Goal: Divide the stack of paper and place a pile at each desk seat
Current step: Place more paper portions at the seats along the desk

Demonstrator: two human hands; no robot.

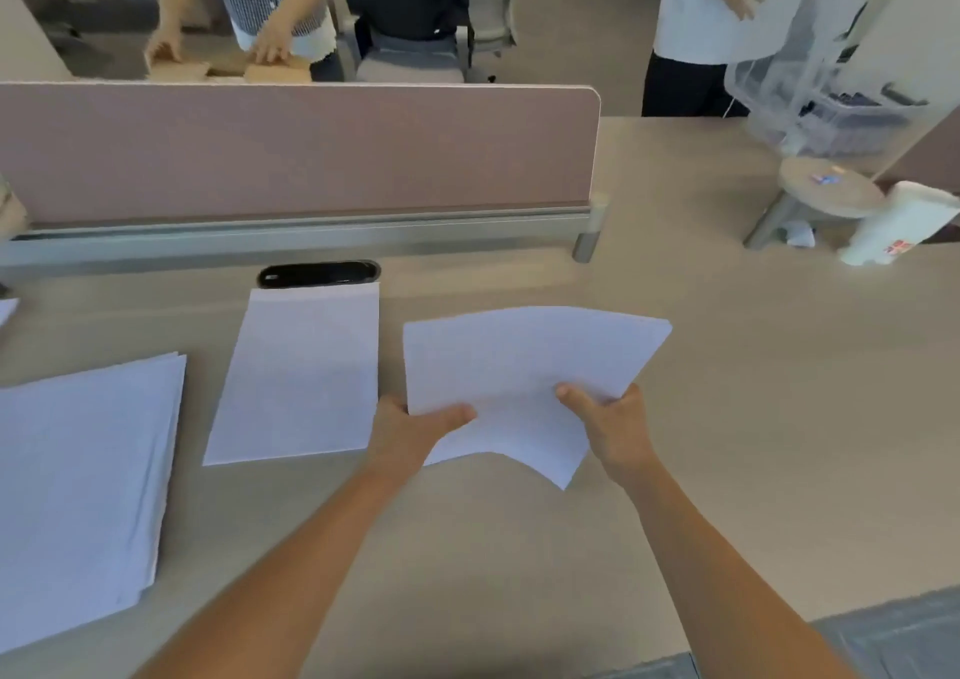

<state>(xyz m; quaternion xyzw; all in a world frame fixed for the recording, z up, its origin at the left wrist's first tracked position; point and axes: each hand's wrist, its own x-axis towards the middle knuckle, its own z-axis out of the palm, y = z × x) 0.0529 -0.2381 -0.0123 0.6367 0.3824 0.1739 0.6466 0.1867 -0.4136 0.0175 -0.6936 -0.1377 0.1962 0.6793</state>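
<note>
A curved sheaf of paper [524, 361] is held over the desk [753, 392], to the right of the black cable slot [318, 273] and nearer the person. The left hand [415, 431] has its grip clamped on the sheaf's near left edge, thumb on top. The right hand [615, 426] is clamped on the near right edge. A flat pile [304, 377] lies directly before the slot. A thicker stack [83, 470] lies well to the slot's left.

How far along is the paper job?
Done: one pile lies flat on the desk below the divider. In hand: the left hand and right hand grip a second pile, curved, just right of the first. Left: set it down, then divide the big stack at the left.
</note>
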